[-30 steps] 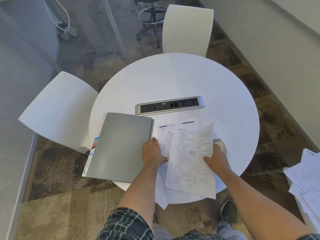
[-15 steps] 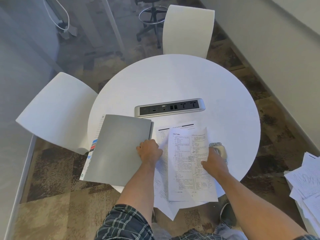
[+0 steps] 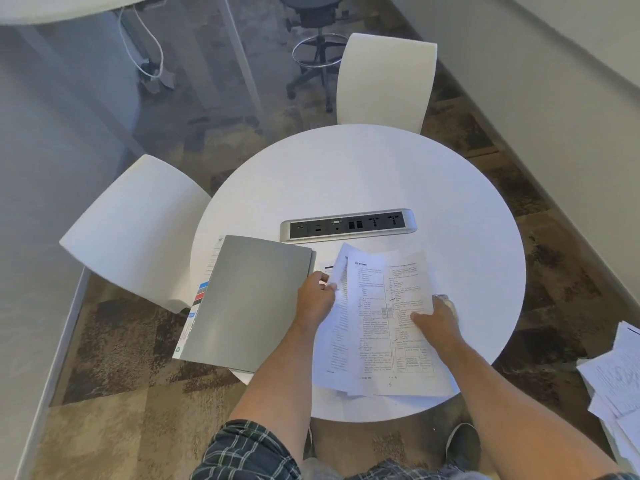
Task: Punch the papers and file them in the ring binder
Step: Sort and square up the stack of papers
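Head view, left to right. A white moulded chair stands at the left of the round white table. A closed grey ring binder with coloured index tabs along its left edge lies flat on the left part of the table, its near corner overhanging the rim. Behind it, a silver power-and-data socket strip is set into the tabletop.

The left hand sits just right of the binder, fingers curled closed and pinching the left edge of a loose stack of white printed papers. The sheets are fanned and misaligned; their near ends project past the table edge. The right hand rests on the right edge of the stack, fingers partly closed on the paper, the thumb lying across the top sheet. A small pale object, probably the hole punch, lies behind this hand, mostly hidden. A separate heap of papers lies at the far right, off the table.

Risks, as judged from this position:
- Uneven edges. If the stack is punched without squaring, the holes are likely to misalign and the sheets may not seat on the rings.
- Overhang. Releasing either hand could let sheets slide off the near rim.
- Binder closed. It must be opened before filing; one-handed opening may scatter the stack.
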Action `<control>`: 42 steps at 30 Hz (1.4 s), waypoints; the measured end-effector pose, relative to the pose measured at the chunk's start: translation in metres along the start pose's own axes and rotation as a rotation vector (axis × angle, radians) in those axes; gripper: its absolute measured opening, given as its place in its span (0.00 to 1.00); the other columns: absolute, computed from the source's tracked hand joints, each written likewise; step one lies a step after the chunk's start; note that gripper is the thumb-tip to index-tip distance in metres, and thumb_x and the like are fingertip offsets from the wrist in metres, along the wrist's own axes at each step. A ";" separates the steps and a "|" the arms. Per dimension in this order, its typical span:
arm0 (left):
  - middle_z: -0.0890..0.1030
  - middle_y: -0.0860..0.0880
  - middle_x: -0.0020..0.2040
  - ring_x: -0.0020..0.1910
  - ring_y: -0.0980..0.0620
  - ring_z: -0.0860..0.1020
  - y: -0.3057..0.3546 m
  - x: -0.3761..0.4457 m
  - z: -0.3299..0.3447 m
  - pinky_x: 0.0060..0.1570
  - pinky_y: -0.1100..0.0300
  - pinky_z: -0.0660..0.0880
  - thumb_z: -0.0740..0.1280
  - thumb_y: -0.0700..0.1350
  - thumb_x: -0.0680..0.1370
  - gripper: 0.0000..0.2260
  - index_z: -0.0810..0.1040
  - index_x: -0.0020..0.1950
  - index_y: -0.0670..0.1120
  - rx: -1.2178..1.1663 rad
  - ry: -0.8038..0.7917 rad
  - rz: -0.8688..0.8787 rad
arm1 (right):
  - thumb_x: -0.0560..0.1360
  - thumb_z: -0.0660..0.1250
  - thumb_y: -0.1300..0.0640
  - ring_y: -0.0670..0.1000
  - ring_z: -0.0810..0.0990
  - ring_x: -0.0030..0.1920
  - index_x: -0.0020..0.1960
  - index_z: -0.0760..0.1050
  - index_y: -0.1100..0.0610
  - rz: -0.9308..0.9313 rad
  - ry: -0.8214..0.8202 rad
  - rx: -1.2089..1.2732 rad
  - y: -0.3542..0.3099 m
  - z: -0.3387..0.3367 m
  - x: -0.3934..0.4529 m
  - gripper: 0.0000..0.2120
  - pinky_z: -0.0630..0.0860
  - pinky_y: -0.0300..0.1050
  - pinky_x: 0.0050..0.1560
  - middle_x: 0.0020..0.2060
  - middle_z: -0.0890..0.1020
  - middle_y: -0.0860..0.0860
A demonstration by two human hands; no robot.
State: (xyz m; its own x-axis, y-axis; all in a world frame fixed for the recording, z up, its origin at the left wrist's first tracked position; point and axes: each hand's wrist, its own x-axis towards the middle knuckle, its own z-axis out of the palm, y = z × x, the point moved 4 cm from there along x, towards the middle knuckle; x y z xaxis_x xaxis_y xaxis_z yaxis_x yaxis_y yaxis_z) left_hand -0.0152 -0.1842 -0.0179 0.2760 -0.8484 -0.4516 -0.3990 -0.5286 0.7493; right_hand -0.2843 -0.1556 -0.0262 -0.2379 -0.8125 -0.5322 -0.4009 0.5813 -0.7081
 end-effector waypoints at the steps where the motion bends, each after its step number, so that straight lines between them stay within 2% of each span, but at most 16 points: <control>1: 0.80 0.48 0.42 0.40 0.49 0.77 -0.003 0.000 -0.001 0.37 0.59 0.70 0.66 0.43 0.81 0.05 0.78 0.50 0.42 -0.026 -0.002 0.001 | 0.77 0.69 0.63 0.53 0.84 0.45 0.47 0.77 0.49 0.005 -0.003 0.045 -0.001 -0.001 0.000 0.09 0.82 0.60 0.55 0.45 0.79 0.44; 4: 0.77 0.49 0.41 0.40 0.49 0.74 -0.015 -0.002 -0.004 0.41 0.58 0.68 0.68 0.45 0.76 0.03 0.79 0.46 0.46 -0.171 -0.023 -0.023 | 0.79 0.69 0.61 0.54 0.84 0.46 0.48 0.81 0.52 0.016 -0.035 0.190 -0.003 -0.001 0.002 0.05 0.83 0.58 0.52 0.51 0.80 0.51; 9: 0.78 0.52 0.38 0.38 0.52 0.74 -0.032 -0.014 -0.008 0.40 0.60 0.68 0.68 0.39 0.80 0.10 0.77 0.39 0.47 -0.399 -0.005 -0.112 | 0.81 0.69 0.57 0.50 0.82 0.41 0.51 0.80 0.57 0.042 -0.026 0.276 -0.008 0.002 -0.003 0.04 0.79 0.50 0.47 0.46 0.79 0.49; 13: 0.83 0.44 0.48 0.48 0.46 0.78 -0.048 -0.013 -0.007 0.51 0.55 0.72 0.68 0.43 0.80 0.06 0.81 0.48 0.41 -0.439 -0.009 -0.186 | 0.80 0.70 0.55 0.56 0.86 0.45 0.55 0.81 0.58 0.106 -0.101 0.307 -0.004 0.009 -0.005 0.07 0.83 0.51 0.46 0.47 0.86 0.54; 16: 0.78 0.49 0.40 0.42 0.49 0.72 -0.042 -0.020 -0.009 0.45 0.58 0.67 0.65 0.42 0.82 0.11 0.80 0.41 0.43 -0.482 -0.008 -0.219 | 0.80 0.70 0.53 0.57 0.87 0.46 0.54 0.82 0.54 0.089 -0.119 0.291 -0.005 0.010 -0.005 0.06 0.84 0.56 0.51 0.47 0.88 0.53; 19: 0.72 0.53 0.35 0.38 0.50 0.67 -0.042 -0.023 -0.010 0.39 0.59 0.63 0.60 0.43 0.83 0.17 0.73 0.34 0.49 -0.494 -0.022 -0.272 | 0.79 0.70 0.53 0.54 0.87 0.48 0.58 0.83 0.54 0.015 -0.115 0.219 -0.010 0.012 -0.008 0.09 0.84 0.57 0.53 0.48 0.88 0.51; 21: 0.82 0.53 0.45 0.46 0.49 0.78 -0.036 -0.031 -0.009 0.52 0.55 0.74 0.59 0.55 0.84 0.15 0.81 0.46 0.50 -0.569 -0.097 -0.313 | 0.79 0.71 0.55 0.51 0.85 0.47 0.58 0.81 0.56 -0.024 -0.095 0.189 -0.016 0.014 -0.013 0.09 0.82 0.49 0.48 0.48 0.87 0.50; 23: 0.81 0.53 0.60 0.61 0.49 0.78 -0.028 -0.040 -0.009 0.67 0.51 0.71 0.60 0.64 0.82 0.21 0.80 0.62 0.50 -0.518 -0.182 -0.316 | 0.78 0.72 0.60 0.46 0.82 0.44 0.56 0.79 0.56 -0.067 -0.093 0.166 -0.022 0.016 -0.017 0.08 0.77 0.41 0.39 0.45 0.84 0.47; 25: 0.77 0.53 0.61 0.62 0.52 0.76 -0.027 -0.045 -0.011 0.64 0.57 0.70 0.68 0.58 0.81 0.17 0.75 0.66 0.51 -0.426 -0.183 -0.253 | 0.77 0.73 0.65 0.47 0.83 0.44 0.59 0.75 0.54 -0.089 -0.170 0.198 -0.027 0.021 -0.020 0.14 0.77 0.40 0.38 0.48 0.84 0.50; 27: 0.82 0.51 0.59 0.55 0.53 0.82 -0.032 -0.046 -0.008 0.54 0.62 0.78 0.72 0.46 0.80 0.15 0.79 0.65 0.42 -0.456 -0.182 -0.200 | 0.74 0.74 0.69 0.50 0.84 0.48 0.65 0.71 0.51 -0.098 -0.302 0.196 -0.027 0.028 -0.021 0.25 0.80 0.43 0.41 0.53 0.84 0.52; 29: 0.85 0.44 0.60 0.56 0.47 0.85 -0.044 -0.044 -0.003 0.58 0.53 0.81 0.73 0.39 0.78 0.16 0.81 0.65 0.39 -0.464 -0.172 -0.192 | 0.73 0.74 0.70 0.49 0.83 0.53 0.71 0.66 0.47 -0.142 -0.424 0.116 -0.028 0.033 -0.022 0.34 0.80 0.43 0.44 0.57 0.83 0.52; 31: 0.85 0.43 0.60 0.57 0.44 0.84 -0.052 -0.043 -0.003 0.63 0.46 0.79 0.72 0.36 0.78 0.13 0.83 0.63 0.41 -0.397 -0.132 -0.207 | 0.75 0.75 0.65 0.48 0.82 0.57 0.74 0.64 0.47 -0.166 -0.466 0.085 -0.027 0.039 -0.022 0.35 0.81 0.43 0.49 0.61 0.82 0.50; 33: 0.85 0.46 0.59 0.57 0.44 0.83 -0.056 -0.044 -0.003 0.62 0.45 0.79 0.71 0.35 0.78 0.13 0.83 0.61 0.46 -0.339 -0.112 -0.234 | 0.80 0.71 0.53 0.49 0.80 0.60 0.76 0.65 0.49 -0.168 -0.367 -0.012 -0.028 0.040 -0.019 0.28 0.77 0.47 0.59 0.63 0.80 0.48; 35: 0.85 0.48 0.57 0.57 0.45 0.83 -0.060 -0.044 -0.003 0.60 0.48 0.79 0.70 0.35 0.78 0.14 0.82 0.61 0.47 -0.295 -0.114 -0.249 | 0.84 0.62 0.47 0.54 0.78 0.62 0.76 0.67 0.54 -0.140 -0.217 -0.274 -0.025 0.038 -0.012 0.23 0.73 0.49 0.62 0.64 0.79 0.51; 38: 0.84 0.46 0.56 0.55 0.44 0.83 -0.065 -0.043 -0.001 0.56 0.50 0.80 0.69 0.33 0.77 0.14 0.81 0.59 0.47 -0.275 -0.086 -0.269 | 0.85 0.58 0.51 0.59 0.78 0.64 0.68 0.71 0.60 -0.177 -0.099 -0.694 -0.020 0.036 -0.004 0.17 0.73 0.50 0.58 0.66 0.76 0.58; 42: 0.85 0.47 0.53 0.52 0.45 0.83 -0.063 -0.041 0.003 0.53 0.51 0.81 0.68 0.34 0.77 0.11 0.80 0.51 0.50 -0.247 -0.047 -0.253 | 0.80 0.68 0.51 0.61 0.81 0.59 0.64 0.69 0.62 -0.180 -0.038 -0.834 -0.010 0.037 -0.003 0.20 0.74 0.48 0.47 0.65 0.72 0.61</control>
State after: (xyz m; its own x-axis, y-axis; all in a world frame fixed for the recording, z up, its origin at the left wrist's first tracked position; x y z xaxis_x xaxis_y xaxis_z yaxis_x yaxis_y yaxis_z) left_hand -0.0036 -0.1157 -0.0479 0.2963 -0.6949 -0.6552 -0.0978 -0.7045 0.7029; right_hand -0.2467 -0.1577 -0.0348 -0.0843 -0.8783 -0.4706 -0.9536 0.2081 -0.2176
